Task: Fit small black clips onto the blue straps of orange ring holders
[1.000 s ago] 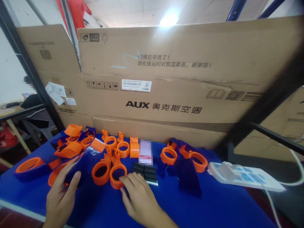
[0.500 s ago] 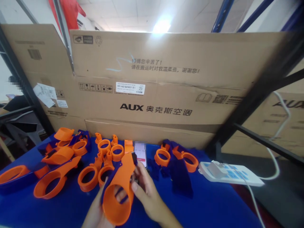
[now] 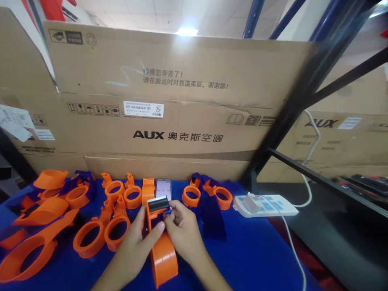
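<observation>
Dispenser (image 3: 165, 258) held between 6 and 7 o'clock in view: left hand (image 3: 141, 238) clasped round its 10 o'clock side, right hand (image 3: 183, 222) nearly closed, fingertips pinching at 1 o'clock.

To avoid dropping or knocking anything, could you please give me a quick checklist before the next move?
1. Left hand gripping the orange holder: ok.
2. Right hand at the small blue piece beside the black roller: ok, though its exact grip is partly hidden.
3. Black roller locked in place: cannot tell; it lies across the holder's far end.
4. Fingertips off the toothed edge: ok, none visibly on it.
5. Space left of the left hand clear: not ok; orange rings lie there.
6. Power strip apart from both hands: ok.
</observation>
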### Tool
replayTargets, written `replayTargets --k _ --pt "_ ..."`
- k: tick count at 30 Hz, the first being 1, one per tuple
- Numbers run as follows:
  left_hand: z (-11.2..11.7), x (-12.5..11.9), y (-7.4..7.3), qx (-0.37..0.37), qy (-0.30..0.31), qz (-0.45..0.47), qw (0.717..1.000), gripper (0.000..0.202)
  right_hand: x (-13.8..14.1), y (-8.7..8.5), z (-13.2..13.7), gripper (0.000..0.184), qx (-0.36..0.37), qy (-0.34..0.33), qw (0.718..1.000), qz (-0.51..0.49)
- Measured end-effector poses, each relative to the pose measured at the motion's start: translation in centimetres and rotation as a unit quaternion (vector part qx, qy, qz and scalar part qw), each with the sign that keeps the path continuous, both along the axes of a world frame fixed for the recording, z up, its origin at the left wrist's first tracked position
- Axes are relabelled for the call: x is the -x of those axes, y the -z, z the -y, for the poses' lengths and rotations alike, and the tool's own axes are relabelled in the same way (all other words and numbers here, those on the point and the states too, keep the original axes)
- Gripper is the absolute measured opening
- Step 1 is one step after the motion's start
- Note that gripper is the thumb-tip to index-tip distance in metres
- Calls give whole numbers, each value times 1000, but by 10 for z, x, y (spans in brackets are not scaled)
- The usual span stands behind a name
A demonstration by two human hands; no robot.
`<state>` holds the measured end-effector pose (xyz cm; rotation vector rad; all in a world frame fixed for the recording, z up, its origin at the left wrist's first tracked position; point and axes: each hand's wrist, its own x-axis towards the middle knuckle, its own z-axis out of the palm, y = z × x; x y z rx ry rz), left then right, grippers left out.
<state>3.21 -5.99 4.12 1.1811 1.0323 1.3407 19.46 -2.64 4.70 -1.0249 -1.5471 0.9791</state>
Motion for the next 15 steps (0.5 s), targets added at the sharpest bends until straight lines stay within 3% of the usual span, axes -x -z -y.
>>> replayTargets --k 4,8,15 --pt "-19 -12 -1 33 10 64 997 51 -9 -7 -3 22 1 22 1000 -14" --pt "-27 -10 6 67 -41 134 988 44 -14 -15 -5 29 18 -29 999 -41" --pt "-23 -3 9 80 -63 150 983 42 -3 -9 0 34 -7 -61 993 98"
